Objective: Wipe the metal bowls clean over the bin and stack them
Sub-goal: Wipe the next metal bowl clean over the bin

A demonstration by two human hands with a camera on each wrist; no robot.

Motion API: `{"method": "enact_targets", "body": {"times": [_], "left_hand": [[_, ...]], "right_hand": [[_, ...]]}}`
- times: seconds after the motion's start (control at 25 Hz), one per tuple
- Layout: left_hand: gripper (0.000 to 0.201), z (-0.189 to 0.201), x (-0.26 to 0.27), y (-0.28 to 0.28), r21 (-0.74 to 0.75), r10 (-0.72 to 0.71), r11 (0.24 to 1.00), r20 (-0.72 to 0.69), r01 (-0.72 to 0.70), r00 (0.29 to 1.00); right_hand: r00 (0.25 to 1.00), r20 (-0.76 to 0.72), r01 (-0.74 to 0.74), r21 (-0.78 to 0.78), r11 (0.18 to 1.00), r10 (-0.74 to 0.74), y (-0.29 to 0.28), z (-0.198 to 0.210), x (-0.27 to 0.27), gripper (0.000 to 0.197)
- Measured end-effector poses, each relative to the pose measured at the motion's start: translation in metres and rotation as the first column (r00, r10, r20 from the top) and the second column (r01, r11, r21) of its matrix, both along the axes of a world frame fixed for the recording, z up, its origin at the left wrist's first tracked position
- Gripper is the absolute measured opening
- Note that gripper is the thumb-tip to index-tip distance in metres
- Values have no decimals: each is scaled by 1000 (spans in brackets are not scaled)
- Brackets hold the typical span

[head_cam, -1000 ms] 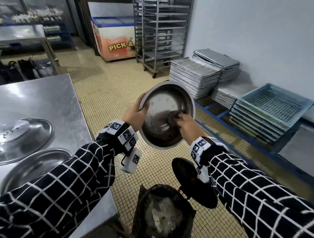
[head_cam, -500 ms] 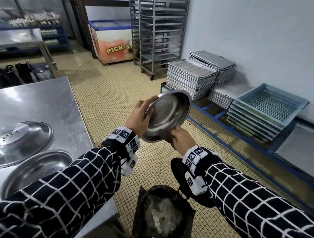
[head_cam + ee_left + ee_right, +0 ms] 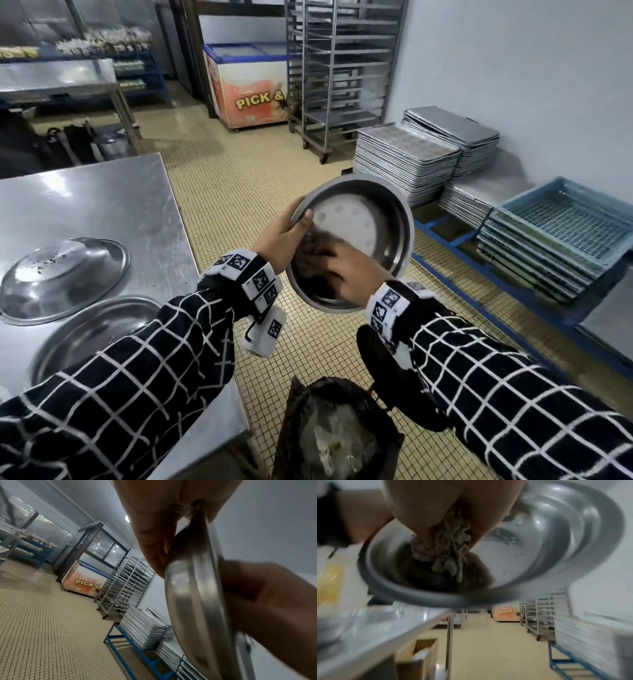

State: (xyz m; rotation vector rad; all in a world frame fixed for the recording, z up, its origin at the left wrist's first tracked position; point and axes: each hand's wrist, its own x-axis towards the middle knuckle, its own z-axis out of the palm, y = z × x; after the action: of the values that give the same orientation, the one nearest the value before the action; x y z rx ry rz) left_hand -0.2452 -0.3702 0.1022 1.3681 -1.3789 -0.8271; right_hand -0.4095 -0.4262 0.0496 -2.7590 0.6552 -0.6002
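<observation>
Left hand [image 3: 279,240]: I see it pinch the rim of the metal bowl [image 3: 373,219], held up above the bin [image 3: 334,431].
Right hand [image 3: 346,270]: fingers curled round a rag [image 3: 443,550], pressed inside the bowl; only my right wrist view shows this rag.
Table [image 3: 102,205]: shiny steel, two more bowls [image 3: 65,270] on it.
Room: tiled floor [image 3: 239,178], tray stacks [image 3: 407,161].

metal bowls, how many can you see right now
3: one held up in the left hand over the bin, bowl; two on the steel table, one upturned, one nearer. Others may be hidden.
</observation>
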Motion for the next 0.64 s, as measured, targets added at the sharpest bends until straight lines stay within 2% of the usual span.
{"method": "enact_targets", "body": {"times": [0.08,0.16,0.28,0.32,0.4,0.44,0.48,0.52,0.56,0.6,0.64], "left_hand": [[30,3,8,0,1,26,1000,27,-26,999],[28,6,13,-1,-19,56,998,73,-55,996],[38,4,17,-2,-48,83,996,206,-75,975],[38,1,18,-3,-56,85,996,204,-75,975],[36,-2,20,-4,-67,85,995,140,-77,986],[37,-2,20,-4,-69,87,994,114,-79,990],[38,-2,20,-4,-72,93,994,108,-85,990],[39,-2,17,-4,-77,93,993,108,-85,990],[40,-2,14,-3,-83,88,993,102,-79,991],[39,-2,10,-2,-91,79,993,84,-72,993],[38,-2,6,-2,-103,75,992,70,-68,995]], "right_hand": [[996,-77,-43,17,999,44,0,-15,-9,40],[994,-108,0,42,999,5,2,-23,-20,41],[976,-216,4,117,993,22,7,-28,-35,42],[982,-187,25,151,988,4,9,-27,-40,39],[981,8,191,179,965,-196,9,-19,-44,33],[928,138,318,191,929,-346,7,-14,-43,32],[844,259,423,215,880,-469,5,-5,-40,34],[767,357,478,237,846,-533,2,2,-34,35],[732,410,494,231,838,-544,0,7,-27,36],[747,401,492,203,847,-530,-3,8,-20,36],[802,332,464,175,868,-496,-5,5,-14,35]]}}
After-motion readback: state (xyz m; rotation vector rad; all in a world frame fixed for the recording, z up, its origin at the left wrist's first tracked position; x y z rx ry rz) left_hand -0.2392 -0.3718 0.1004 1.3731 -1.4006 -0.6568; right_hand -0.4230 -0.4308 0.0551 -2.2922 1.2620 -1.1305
